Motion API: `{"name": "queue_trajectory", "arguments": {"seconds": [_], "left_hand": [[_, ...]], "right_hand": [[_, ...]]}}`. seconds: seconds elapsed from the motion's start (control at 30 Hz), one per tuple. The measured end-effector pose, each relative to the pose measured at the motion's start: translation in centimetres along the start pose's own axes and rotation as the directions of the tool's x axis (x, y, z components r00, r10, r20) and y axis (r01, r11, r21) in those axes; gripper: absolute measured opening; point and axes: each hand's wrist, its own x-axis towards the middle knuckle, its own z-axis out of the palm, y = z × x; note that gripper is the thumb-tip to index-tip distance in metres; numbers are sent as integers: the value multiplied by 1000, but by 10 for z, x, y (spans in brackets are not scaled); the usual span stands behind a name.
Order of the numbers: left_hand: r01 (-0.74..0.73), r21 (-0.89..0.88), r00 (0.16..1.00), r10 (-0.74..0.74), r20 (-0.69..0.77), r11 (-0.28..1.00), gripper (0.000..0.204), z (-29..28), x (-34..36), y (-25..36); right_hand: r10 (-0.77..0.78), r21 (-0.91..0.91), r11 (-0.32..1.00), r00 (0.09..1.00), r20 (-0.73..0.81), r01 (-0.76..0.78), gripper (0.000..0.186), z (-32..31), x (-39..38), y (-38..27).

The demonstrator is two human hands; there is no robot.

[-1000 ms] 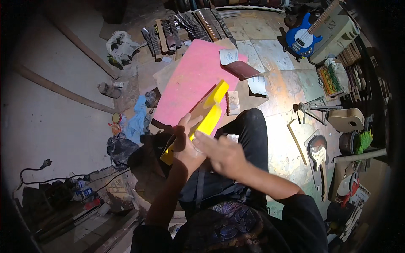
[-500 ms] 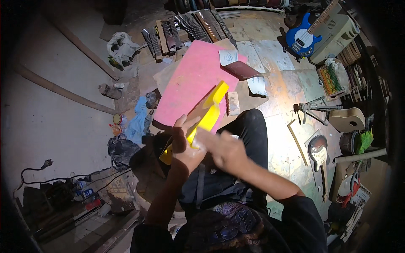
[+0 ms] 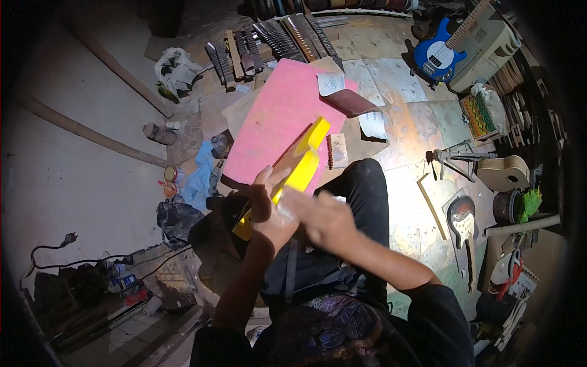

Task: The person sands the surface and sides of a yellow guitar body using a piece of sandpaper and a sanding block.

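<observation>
A yellow guitar body (image 3: pixel 304 171), turned edge-on, leans from my lap over a pink mat (image 3: pixel 269 116). My left hand (image 3: pixel 269 211) is closed round its lower part, thumb on the face and palm underneath. Close beside it, my right hand (image 3: pixel 324 220) is curled against the body's yellow edge; motion smears its fingers, and whatever they press there is hidden. A curled sheet of sandpaper (image 3: pixel 353 103), brown with a white back, lies on the mat's far right corner. Near my right knee sits a small flat block (image 3: pixel 338 151) with a dark ridged edge.
Several rasps and files (image 3: pixel 275 40) lie in a row beyond the mat. A blue bass guitar (image 3: pixel 439 54) stands far right, with a small dark guitar (image 3: pixel 461 220) and a tripod (image 3: pixel 452 162) nearer. A blue cloth (image 3: pixel 200 177) and black bag (image 3: pixel 177 219) are at left.
The guitar body and my left hand have shifted very slightly. My right hand stays blurred at the same edge, a touch to the left of before.
</observation>
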Motion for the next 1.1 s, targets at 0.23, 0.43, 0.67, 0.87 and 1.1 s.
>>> {"name": "queue_trajectory", "arguments": {"seconds": [0.23,0.43,0.67,0.87,1.1], "left_hand": [[62,-81,998,-62,3,995,92,1,-2,-2],[-25,145,999,20,36,989,93,-1,3,12],[-72,175,997,68,26,982,101,-1,8,2],[-90,253,996,81,46,963,100,0,15,13],[-11,111,1000,12,-7,994,88,-2,14,13]], "right_hand": [[-50,-24,998,998,34,51,58,5,-3,1],[61,-59,996,998,-25,-63,58,0,-1,4],[119,-124,984,991,-66,-126,59,9,2,11],[9,-75,997,989,-147,-21,61,6,15,28],[64,-1,998,991,-116,-64,58,6,19,25]]}}
